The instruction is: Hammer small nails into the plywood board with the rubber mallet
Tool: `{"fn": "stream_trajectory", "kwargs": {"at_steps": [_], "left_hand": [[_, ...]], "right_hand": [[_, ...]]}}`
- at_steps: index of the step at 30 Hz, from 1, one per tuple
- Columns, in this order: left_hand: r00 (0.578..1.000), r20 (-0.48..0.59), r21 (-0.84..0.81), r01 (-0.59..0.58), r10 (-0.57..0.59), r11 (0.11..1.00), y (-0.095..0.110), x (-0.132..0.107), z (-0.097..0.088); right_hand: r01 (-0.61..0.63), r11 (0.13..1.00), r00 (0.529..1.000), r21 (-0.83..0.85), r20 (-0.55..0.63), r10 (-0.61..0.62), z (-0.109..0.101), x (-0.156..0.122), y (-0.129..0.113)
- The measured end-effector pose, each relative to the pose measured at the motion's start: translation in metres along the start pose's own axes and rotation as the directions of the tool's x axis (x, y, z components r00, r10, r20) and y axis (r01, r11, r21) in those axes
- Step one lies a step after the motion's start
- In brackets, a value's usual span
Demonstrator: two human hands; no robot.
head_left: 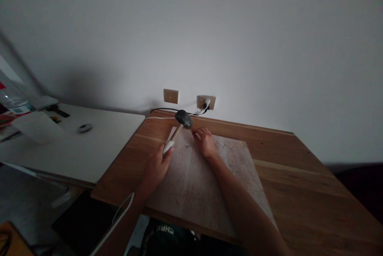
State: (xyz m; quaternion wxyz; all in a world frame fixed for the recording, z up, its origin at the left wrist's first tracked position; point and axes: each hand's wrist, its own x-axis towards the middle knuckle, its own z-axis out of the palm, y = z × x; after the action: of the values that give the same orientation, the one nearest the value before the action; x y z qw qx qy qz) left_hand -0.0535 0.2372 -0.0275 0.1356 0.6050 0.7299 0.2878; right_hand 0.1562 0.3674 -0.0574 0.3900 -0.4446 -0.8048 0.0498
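My left hand (157, 163) is wrapped round the pale grip of a rubber mallet (183, 119) with a dark head and a wooden handle. The head is raised over the far edge of a whitish, worn board (191, 184), close to my right hand. My right hand (205, 141) rests at the board's far edge with its fingers pinched together. Whatever is between those fingertips is too small to make out. Several thin, dark, nail-like bits (224, 145) lie on the board to the right of my right hand, and another is to its left.
The board lies on a brown wooden table (287, 176) against a grey wall. A wall socket (206, 102) holds plugs, with cables (167, 109) running along the table's back edge. To the left, a white table (98, 140) carries a computer mouse (84, 128) and a plastic bottle (13, 98).
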Motion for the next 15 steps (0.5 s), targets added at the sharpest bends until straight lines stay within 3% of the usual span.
{"fn": "stream_trajectory", "kwargs": {"at_steps": [15], "left_hand": [[1.000, 0.028, 0.045, -0.012, 0.011, 0.999, 0.0033, 0.0016, -0.0034]], "right_hand": [[0.014, 0.996, 0.989, -0.083, 0.147, -0.002, -0.0036, -0.0015, -0.0088]]}}
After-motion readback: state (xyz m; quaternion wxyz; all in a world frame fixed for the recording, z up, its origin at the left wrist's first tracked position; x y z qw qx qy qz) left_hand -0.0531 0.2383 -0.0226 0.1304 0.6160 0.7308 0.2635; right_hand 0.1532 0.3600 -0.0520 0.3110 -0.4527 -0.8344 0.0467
